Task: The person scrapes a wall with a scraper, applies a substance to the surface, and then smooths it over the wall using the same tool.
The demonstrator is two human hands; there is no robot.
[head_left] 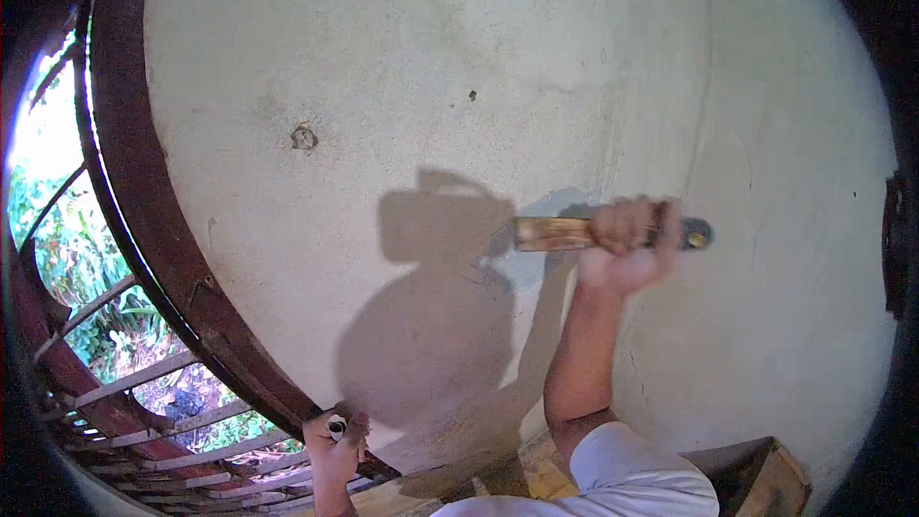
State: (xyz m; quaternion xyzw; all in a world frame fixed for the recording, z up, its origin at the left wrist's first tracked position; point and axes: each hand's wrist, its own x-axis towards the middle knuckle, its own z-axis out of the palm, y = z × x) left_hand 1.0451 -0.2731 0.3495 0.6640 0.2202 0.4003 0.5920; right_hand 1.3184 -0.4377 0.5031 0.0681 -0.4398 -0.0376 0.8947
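Observation:
My right hand (627, 239) is raised against the wall and wrapped round the dark handle of a putty knife (553, 234). The knife's broad blade points left, near a damp-looking grey patch (525, 271) on the plaster. Motion blurs the fingers a little, and whether the blade touches the wall is hard to tell. Low down, beside the window frame, my left hand (333, 455) is closed round a small round-ended object (336, 427), pale with a dark middle; most of it is hidden by the fingers.
The pale wall (593, 29) has a chipped hole (303, 138), a smaller dark hole (472, 96) and fine cracks. A dark red window frame (144, 163) with bars (144, 378) curves along the left. At the lower right stands a wooden box-like piece (777, 483).

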